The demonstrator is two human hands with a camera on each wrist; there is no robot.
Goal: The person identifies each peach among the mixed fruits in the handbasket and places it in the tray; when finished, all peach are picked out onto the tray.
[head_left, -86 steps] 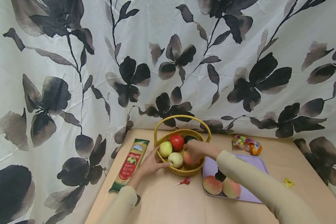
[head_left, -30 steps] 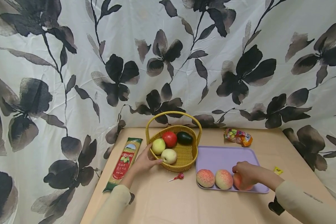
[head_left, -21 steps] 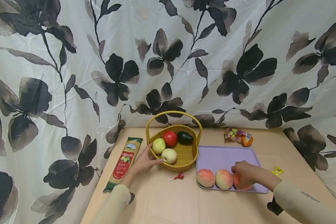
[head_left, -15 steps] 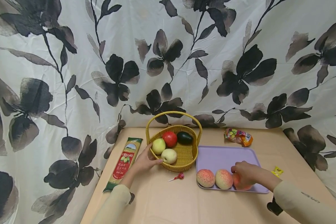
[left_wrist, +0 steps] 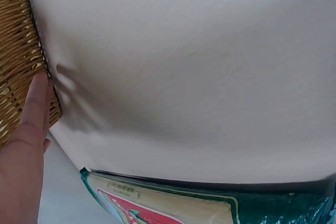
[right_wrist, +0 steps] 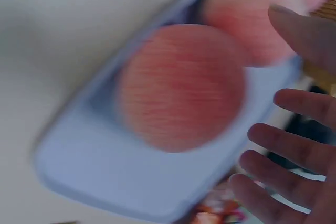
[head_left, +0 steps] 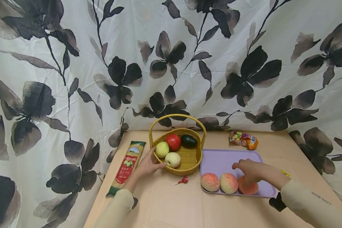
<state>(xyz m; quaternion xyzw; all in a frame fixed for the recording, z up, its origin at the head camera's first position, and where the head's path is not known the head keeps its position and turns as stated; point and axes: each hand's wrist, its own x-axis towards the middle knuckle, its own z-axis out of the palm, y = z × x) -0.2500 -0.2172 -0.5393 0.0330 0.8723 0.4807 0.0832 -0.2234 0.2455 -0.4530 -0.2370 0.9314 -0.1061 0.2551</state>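
My left hand (head_left: 148,163) touches the left side of a yellow wicker basket (head_left: 182,172), its fingers straight along the wicker (left_wrist: 16,51) in the left wrist view. Inside lie a yellow-green fruit (head_left: 161,149), a pale round fruit (head_left: 172,160), a round red fruit (head_left: 173,142) and a dark green avocado (head_left: 188,141). My right hand (head_left: 252,172) hovers over a purple tray (head_left: 228,158), fingers spread, just above the rightmost peach (head_left: 249,187). The right wrist view has this peach (right_wrist: 184,87) apart from the fingers. Two more peaches (head_left: 210,182) (head_left: 229,183) sit beside it in a row.
A pasta packet (head_left: 126,167) lies left of the basket. In front of the basket is a red lollipop (head_left: 183,180). Behind the tray lies a colourful candy bag (head_left: 243,140); a yellow wrapper (head_left: 285,173) is partly hidden by my right wrist. A floral curtain hangs behind.
My right hand moved from the basket to the tray with a peach, set it down at the row's right end, then let go and rose slightly. The left hand stayed at the basket.
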